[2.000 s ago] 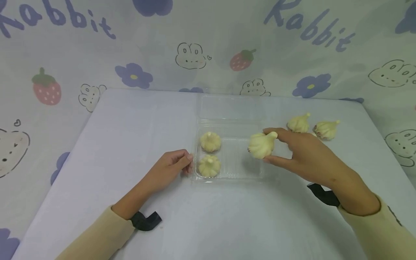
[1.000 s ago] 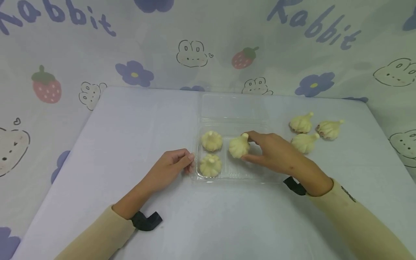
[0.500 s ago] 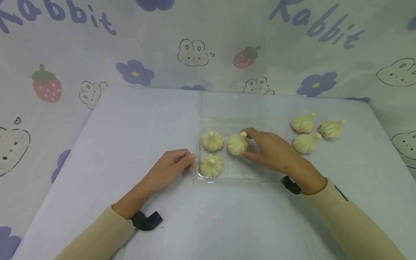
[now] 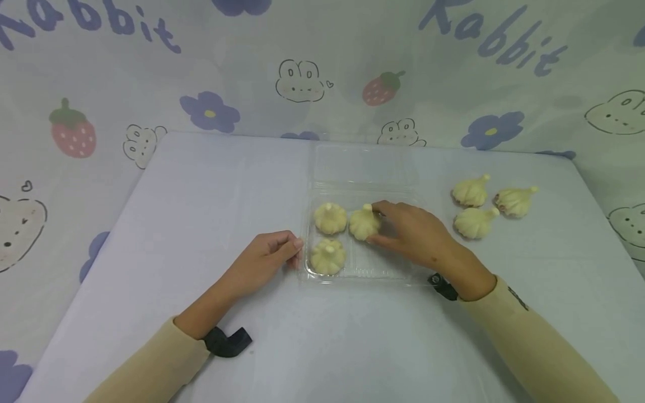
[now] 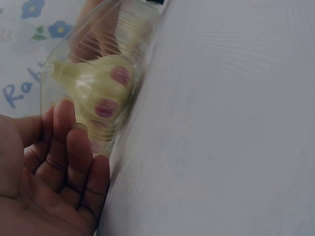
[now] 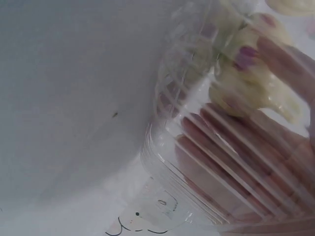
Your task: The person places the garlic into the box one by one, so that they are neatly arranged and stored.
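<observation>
An open clear plastic clamshell box (image 4: pixel 375 271) lies on the white table, its lid (image 4: pixel 363 163) folded back. On its left side sit two pale garlic bulbs, a rear one (image 4: pixel 330 218) and a front one (image 4: pixel 328 257). My right hand (image 4: pixel 415 232) holds a third garlic bulb (image 4: pixel 364 223) between thumb and fingers, inside the box right of the rear bulb. Through the clear wall in the right wrist view, that bulb (image 6: pixel 246 73) shows purple patches. My left hand (image 4: pixel 264 260) grips the box's left edge with curled fingers; the left wrist view shows its fingertips (image 5: pixel 65 115) at the rim.
Three more garlic bulbs lie on the table to the right of the box: one at the back (image 4: pixel 470 191), one farther right (image 4: pixel 516 201) and one in front (image 4: pixel 475 223). A printed rabbit cloth (image 4: pixel 322 120) hangs behind the table.
My right hand has carried the garlic bulb leftward from the box's right side, then lowered it beside the rear bulb. The left hand has stayed at the box's edge.
</observation>
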Demonstrator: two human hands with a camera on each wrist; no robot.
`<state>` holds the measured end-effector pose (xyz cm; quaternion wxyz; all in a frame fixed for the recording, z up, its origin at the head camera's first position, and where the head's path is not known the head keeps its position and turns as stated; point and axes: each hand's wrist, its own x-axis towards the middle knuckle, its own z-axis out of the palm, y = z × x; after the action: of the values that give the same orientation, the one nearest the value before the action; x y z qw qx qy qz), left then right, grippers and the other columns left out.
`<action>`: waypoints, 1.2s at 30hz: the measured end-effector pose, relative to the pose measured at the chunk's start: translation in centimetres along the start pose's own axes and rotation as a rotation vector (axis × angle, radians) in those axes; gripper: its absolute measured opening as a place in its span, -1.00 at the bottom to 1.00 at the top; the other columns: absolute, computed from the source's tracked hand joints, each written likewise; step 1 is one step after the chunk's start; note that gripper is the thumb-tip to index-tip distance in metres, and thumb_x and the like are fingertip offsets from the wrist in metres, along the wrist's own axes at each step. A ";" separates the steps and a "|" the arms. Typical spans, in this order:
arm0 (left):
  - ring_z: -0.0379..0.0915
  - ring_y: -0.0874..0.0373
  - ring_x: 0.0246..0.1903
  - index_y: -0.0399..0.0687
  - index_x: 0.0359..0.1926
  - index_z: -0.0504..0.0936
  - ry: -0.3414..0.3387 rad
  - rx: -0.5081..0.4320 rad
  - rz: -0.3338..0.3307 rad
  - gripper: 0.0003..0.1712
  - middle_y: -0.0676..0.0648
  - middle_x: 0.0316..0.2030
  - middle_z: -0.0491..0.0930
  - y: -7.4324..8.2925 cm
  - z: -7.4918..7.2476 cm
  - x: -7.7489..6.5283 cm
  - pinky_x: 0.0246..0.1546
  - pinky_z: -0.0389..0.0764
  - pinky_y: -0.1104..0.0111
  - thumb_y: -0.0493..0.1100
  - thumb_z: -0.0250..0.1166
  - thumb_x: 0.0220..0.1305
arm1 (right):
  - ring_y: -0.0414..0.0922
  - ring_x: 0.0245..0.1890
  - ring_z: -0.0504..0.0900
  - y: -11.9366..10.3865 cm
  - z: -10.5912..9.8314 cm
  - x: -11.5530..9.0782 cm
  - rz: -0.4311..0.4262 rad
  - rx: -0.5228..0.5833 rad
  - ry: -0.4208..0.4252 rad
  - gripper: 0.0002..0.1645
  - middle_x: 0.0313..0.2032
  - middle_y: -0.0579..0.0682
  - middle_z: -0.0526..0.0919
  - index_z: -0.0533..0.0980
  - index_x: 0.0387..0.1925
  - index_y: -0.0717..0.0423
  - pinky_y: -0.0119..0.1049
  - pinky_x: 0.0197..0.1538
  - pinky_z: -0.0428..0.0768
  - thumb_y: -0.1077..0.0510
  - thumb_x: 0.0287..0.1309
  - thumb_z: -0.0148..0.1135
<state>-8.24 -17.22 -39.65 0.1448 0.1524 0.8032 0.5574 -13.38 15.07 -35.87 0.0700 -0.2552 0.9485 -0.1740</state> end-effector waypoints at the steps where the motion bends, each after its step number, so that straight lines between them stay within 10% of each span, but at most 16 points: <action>1: 0.52 0.04 -0.31 -0.07 -0.34 0.64 0.000 0.001 -0.001 -0.62 -0.03 -0.43 0.62 0.0 0.0 0.0 -0.23 0.54 0.30 -0.01 0.12 0.65 | 0.10 0.09 0.65 0.0 0.0 0.0 0.000 -0.001 0.003 -0.23 0.11 0.13 0.68 0.46 0.35 0.18 0.09 0.06 0.62 -0.13 0.28 0.48; 36: 0.52 0.01 -0.30 -0.09 -0.34 0.63 -0.005 -0.018 -0.012 -0.63 -0.05 -0.43 0.62 0.0 -0.1 0.0 -0.23 0.55 0.30 -0.04 0.13 0.64 | 0.14 0.16 0.62 -0.5 0.6 0.2 0.028 -0.065 0.047 -0.20 0.16 0.15 0.66 0.49 0.34 0.15 0.11 0.03 0.64 -0.21 0.25 0.49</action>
<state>-8.28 -17.26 -39.61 0.1514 0.1475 0.7988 0.5632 -13.24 14.42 -36.27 0.0417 -0.2400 0.9585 -0.1480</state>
